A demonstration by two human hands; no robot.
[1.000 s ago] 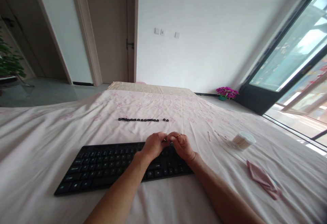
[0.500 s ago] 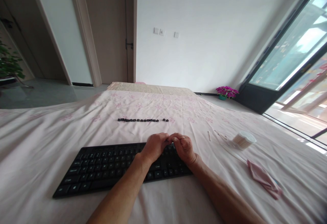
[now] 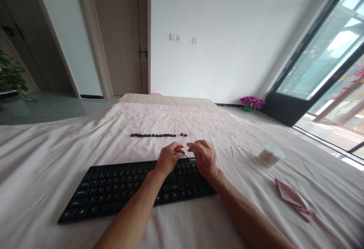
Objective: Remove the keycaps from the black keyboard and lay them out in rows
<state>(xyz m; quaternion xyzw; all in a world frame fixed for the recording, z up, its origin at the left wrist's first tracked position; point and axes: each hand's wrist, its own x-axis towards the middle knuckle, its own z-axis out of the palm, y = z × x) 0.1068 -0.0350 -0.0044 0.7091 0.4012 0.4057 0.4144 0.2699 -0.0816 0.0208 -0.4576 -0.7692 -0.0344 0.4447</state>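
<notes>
My left hand (image 3: pixel 168 158) is closed above the keyboard's back edge, its fingertips pinching a small black keycap (image 3: pixel 182 153). Facing it, my right hand (image 3: pixel 204 158) has its fingers bent together round a thin pale stick that looks like a cotton swab (image 3: pixel 200 151); most of it is hidden by the fingers. A short gap separates the two sets of fingertips. Under both hands lies a black keyboard (image 3: pixel 119 184), partly covered by my forearms. Several black keycaps (image 3: pixel 153 135) stand in a row on the cloth beyond it, with two more (image 3: pixel 183 135) slightly apart on the right.
A clear round tub of cotton swabs (image 3: pixel 271 156) stands to the right. Loose swabs (image 3: pixel 245 150) and a single one (image 3: pixel 232 151) lie beside it. Nearer is a folded pink cloth (image 3: pixel 294 199). Everything rests on a creased, flowered pale sheet (image 3: pixel 182 222).
My hands, pressed together before, have come slightly apart. The keycap in my left fingertips and the thin stick in my right hand now show. The view has shifted a little.
</notes>
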